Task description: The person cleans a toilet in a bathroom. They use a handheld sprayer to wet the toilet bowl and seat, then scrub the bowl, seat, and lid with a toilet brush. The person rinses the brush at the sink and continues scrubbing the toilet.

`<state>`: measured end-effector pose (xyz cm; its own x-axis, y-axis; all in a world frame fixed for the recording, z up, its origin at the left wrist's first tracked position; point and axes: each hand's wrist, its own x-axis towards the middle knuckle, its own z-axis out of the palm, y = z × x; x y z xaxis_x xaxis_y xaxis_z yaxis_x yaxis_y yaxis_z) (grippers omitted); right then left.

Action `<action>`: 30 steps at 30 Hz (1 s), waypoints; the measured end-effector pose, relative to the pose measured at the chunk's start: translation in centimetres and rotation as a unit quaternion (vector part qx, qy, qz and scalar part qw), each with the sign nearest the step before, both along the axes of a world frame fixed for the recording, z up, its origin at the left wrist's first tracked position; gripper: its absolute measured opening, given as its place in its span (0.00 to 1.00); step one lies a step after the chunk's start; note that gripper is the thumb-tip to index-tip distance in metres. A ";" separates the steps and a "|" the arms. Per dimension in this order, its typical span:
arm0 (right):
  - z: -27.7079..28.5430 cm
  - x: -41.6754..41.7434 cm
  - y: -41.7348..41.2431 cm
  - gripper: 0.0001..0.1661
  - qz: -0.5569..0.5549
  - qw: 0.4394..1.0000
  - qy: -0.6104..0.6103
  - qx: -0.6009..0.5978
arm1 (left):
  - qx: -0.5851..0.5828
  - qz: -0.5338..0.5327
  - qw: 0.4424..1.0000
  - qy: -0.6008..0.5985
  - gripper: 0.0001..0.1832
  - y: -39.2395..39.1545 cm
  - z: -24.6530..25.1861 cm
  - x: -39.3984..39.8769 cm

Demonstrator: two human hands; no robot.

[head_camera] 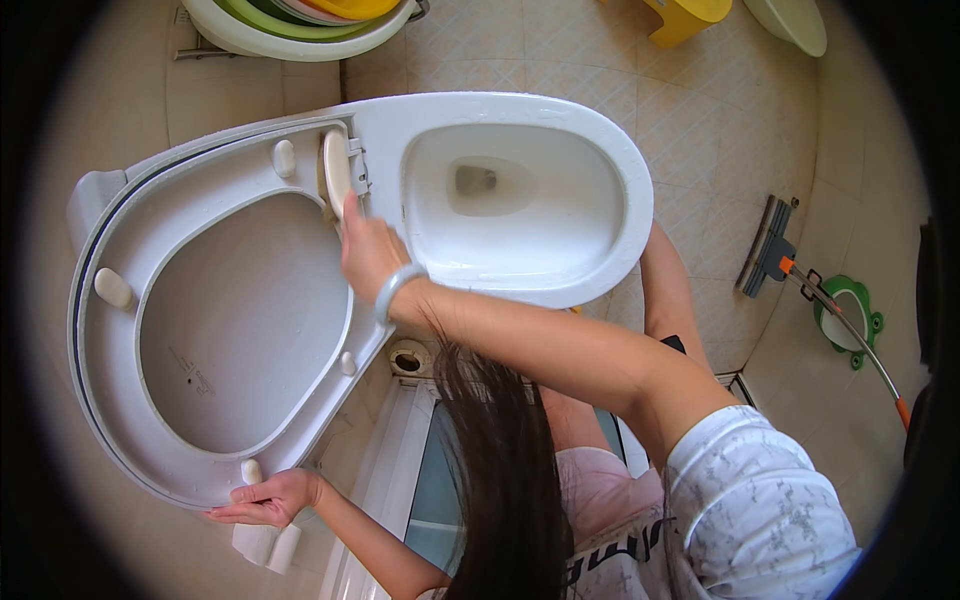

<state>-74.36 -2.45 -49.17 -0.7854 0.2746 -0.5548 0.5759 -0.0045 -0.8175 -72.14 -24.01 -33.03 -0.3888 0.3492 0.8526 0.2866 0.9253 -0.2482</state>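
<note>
My right hand (375, 259), with a pale bangle (397, 289) at the wrist, grips a cream-handled scrubbing brush (339, 166). The brush's tan bristles lie against the underside of the raised toilet seat (112, 360), close to the hinge (360, 169). My left hand (271, 496) holds the seat's outer edge near one of its white bumpers (251, 471). Behind the seat's opening stands the raised lid (247, 315). Water drops dot the seat. The white toilet bowl (525, 225) is uncovered, with some water at its drain and a wet rim.
Stacked basins (300, 45) sit at the upper left. A yellow plastic stool (686, 19) is at the top. A squeegee (772, 247) with a long pole leans by a green-framed mirror (840, 330) on the right. Long dark hair (502, 465) hangs below my right arm.
</note>
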 end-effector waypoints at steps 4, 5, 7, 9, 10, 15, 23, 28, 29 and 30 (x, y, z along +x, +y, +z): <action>-4.2 0.0 -0.1 0.35 0.060 0.979 0.016 0.193 | 0.007 -0.020 0.999 -0.025 0.17 0.3 -0.1 0.3; -5.1 0.8 0.4 0.36 0.107 0.969 0.024 0.221 | 0.014 -0.029 0.999 -0.034 0.16 0.3 -0.2 0.3; -6.2 2.6 1.8 0.36 0.194 0.941 0.031 0.276 | 0.025 -0.053 0.997 -0.041 0.17 0.2 -0.5 -0.1; -5.3 3.6 2.7 0.37 0.215 0.942 0.031 0.255 | 0.038 -0.051 0.997 -0.046 0.17 0.3 -0.5 0.2; -4.5 3.7 3.0 0.37 0.226 0.942 0.033 0.246 | 0.043 -0.039 0.997 -0.045 0.17 0.2 -0.4 0.3; 1.6 1.8 1.8 0.32 0.090 0.988 0.093 0.079 | 0.045 -0.031 0.998 -0.039 0.18 0.2 -0.3 0.5; -4.3 1.8 2.2 0.31 0.084 0.993 0.001 0.081 | 0.047 -0.023 0.998 -0.040 0.19 0.5 -0.5 0.6; 1.2 0.9 3.5 0.20 0.098 0.990 -0.094 -0.044 | 0.019 -0.006 1.000 -0.023 0.18 0.6 -0.5 0.5; 1.6 1.0 3.8 0.19 0.107 0.986 -0.102 -0.071 | 0.011 0.001 1.000 -0.017 0.18 0.6 -0.4 0.5; 1.9 1.3 4.3 0.18 0.113 0.983 -0.110 -0.099 | 0.017 0.003 1.000 -0.020 0.18 0.7 -0.3 0.5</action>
